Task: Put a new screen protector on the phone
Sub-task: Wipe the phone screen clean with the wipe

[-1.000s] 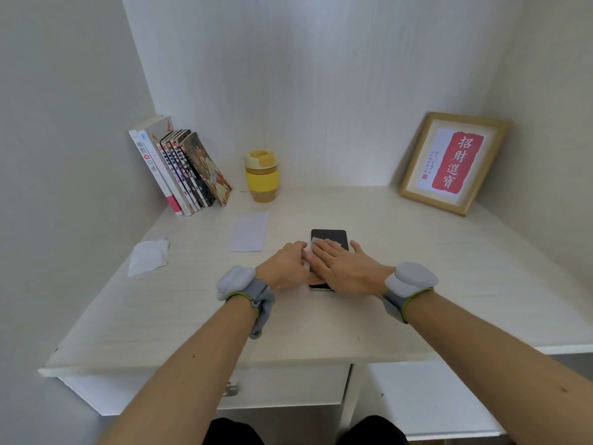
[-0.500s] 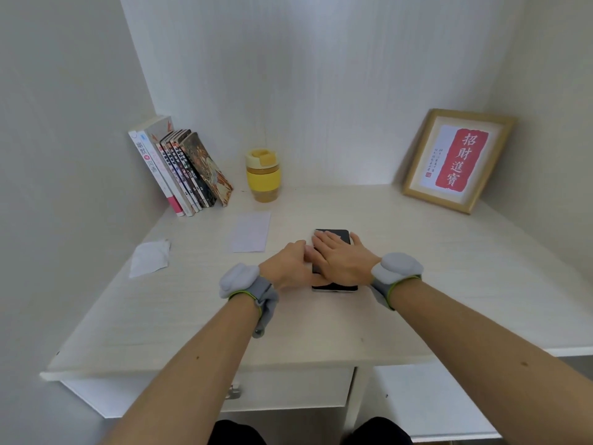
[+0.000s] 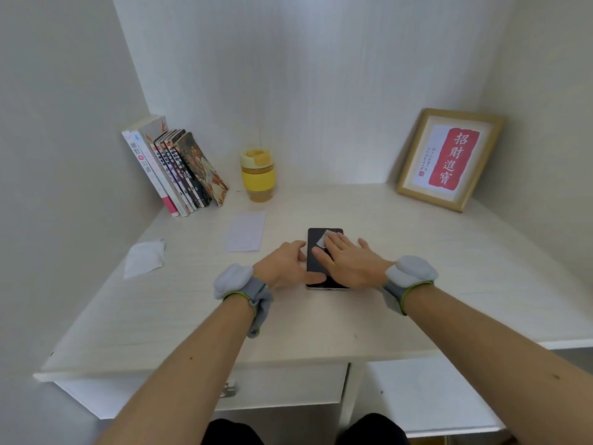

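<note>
A: Where is the phone [image 3: 323,261]?

B: Flat on the desk [image 3: 417,284], in front of the yellow cup [image 3: 258,175] and a little to its right, dark screen up.

A: And the hands?

B: The right hand [image 3: 348,263] lies on the screen with straight fingers, pressing a small white wipe [image 3: 324,239] against the glass near the phone's far end. Nothing is clenched; the palm is simply flat. The left hand [image 3: 285,268] rests at the phone's left edge, fingers spread and relaxed, its thumb touching the near left corner. I cannot tell whether it truly pinches the edge.

A: Anything else near the phone?

B: A pale rectangular sheet [image 3: 246,231] lies to its left, apart from it. Farther left sits a crumpled white cloth [image 3: 144,258]. Books [image 3: 175,170] lean behind that, left of the cup, and a framed picture [image 3: 449,157] stands to the phone's far right.
</note>
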A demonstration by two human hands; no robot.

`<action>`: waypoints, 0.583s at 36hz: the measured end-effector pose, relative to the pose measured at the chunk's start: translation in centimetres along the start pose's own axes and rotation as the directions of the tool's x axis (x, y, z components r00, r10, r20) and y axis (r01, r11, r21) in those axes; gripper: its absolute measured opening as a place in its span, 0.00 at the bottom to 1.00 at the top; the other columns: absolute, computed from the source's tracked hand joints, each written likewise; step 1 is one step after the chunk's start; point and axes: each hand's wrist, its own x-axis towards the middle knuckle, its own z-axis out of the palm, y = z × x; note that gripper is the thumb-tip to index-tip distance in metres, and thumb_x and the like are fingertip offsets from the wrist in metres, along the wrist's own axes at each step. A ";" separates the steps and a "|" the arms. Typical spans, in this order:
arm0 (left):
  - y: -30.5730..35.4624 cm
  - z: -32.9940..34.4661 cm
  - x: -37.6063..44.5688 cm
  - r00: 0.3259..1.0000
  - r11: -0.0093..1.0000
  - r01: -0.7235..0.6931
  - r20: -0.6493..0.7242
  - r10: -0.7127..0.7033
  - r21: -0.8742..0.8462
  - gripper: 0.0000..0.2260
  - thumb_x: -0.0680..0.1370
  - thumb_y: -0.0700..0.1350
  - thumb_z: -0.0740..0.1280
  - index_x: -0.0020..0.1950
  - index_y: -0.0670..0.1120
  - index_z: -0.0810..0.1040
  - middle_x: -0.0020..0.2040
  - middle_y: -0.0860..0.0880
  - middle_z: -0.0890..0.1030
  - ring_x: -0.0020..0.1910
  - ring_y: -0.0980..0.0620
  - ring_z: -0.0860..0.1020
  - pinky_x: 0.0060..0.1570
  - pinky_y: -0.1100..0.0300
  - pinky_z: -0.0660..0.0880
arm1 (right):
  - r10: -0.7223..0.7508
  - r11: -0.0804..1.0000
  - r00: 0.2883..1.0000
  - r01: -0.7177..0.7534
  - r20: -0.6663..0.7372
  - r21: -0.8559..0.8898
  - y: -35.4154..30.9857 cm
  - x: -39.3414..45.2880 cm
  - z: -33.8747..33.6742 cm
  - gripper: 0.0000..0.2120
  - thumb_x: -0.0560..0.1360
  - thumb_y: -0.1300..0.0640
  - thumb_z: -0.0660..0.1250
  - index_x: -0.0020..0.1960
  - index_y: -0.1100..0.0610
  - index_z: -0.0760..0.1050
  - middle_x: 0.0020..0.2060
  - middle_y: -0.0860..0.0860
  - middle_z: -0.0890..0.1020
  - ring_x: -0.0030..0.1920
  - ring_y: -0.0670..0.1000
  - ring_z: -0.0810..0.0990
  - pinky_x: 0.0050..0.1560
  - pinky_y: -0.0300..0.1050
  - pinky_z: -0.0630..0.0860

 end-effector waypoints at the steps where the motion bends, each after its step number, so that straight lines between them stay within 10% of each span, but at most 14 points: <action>1: 0.1 0.1 -0.1 1.000 1.000 0.001 -0.013 -0.001 -0.005 0.42 0.71 0.57 0.73 0.77 0.45 0.55 0.60 0.51 0.70 0.54 0.54 0.70 0.53 0.64 0.67 | -0.012 1.000 1.000 0.012 0.017 -0.015 0.0 -0.5 0.0 0.31 0.81 0.40 0.39 0.78 0.56 0.51 0.79 0.49 0.48 0.78 0.48 0.44 0.75 0.61 0.43; 21: -0.2 0.9 -3.1 0.999 0.999 -0.042 -0.028 0.042 0.014 0.39 0.72 0.47 0.74 0.76 0.43 0.56 0.66 0.48 0.71 0.57 0.50 0.75 0.58 0.60 0.70 | -0.120 0.992 0.987 0.116 0.111 0.041 -2.9 -6.1 0.2 0.32 0.81 0.37 0.38 0.80 0.51 0.46 0.79 0.46 0.45 0.78 0.46 0.42 0.75 0.60 0.38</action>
